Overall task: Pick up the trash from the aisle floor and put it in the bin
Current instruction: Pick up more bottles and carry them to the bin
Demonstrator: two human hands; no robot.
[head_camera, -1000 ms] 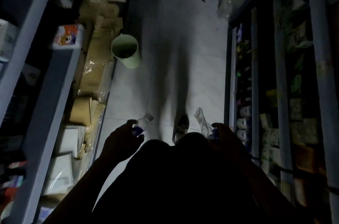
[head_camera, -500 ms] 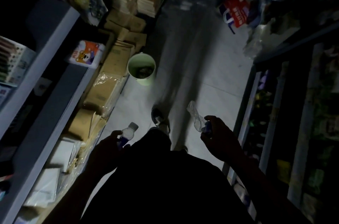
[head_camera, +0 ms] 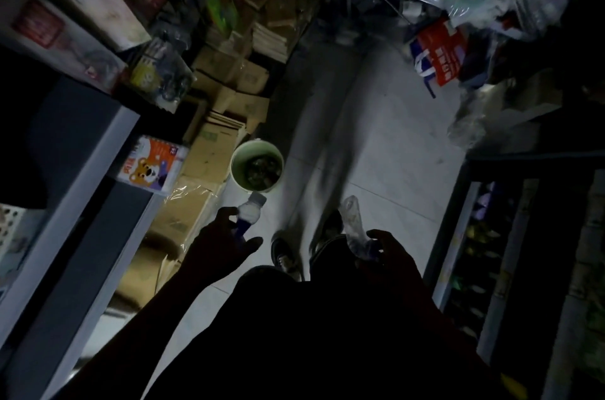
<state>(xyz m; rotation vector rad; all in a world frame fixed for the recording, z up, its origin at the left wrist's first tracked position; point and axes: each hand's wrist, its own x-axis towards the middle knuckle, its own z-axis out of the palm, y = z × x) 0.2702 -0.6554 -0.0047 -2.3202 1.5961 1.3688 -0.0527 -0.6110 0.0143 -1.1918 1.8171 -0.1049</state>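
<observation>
Closer now than half a second ago, the bin [head_camera: 257, 166] sits just past the left hand, and the bottle has come up almost to its rim.

Grey floor [head_camera: 376, 124] runs from 6 o'clock up to 12 o'clock, with a long shadow down its middle. Shelving [head_camera: 75, 177] fills the 9 o'clock side, carrying a pack [head_camera: 152, 164] printed with a cartoon bear. Cardboard boxes [head_camera: 216, 124] are stacked along the foot of that shelving, from 8 o'clock up to 11 o'clock. More shelves [head_camera: 491, 252] stand dim at 3 to 4 o'clock. A red and blue bag [head_camera: 437, 54] lies among clear plastic at 1 o'clock.

Pale green and round, the bin stands on the floor just beside the boxes, a little above centre, with dark trash already inside.

At 6 o'clock the left hand [head_camera: 222, 242] grips the bottle [head_camera: 248, 213] near its base, fingers curled round it; its capped top points at the bin, just short of the near rim. At 5 o'clock the right hand [head_camera: 389, 255] pinches a crumpled clear wrapper [head_camera: 353, 223], which sticks up above its fingers. Two shoes [head_camera: 284, 252] show between the hands.
</observation>
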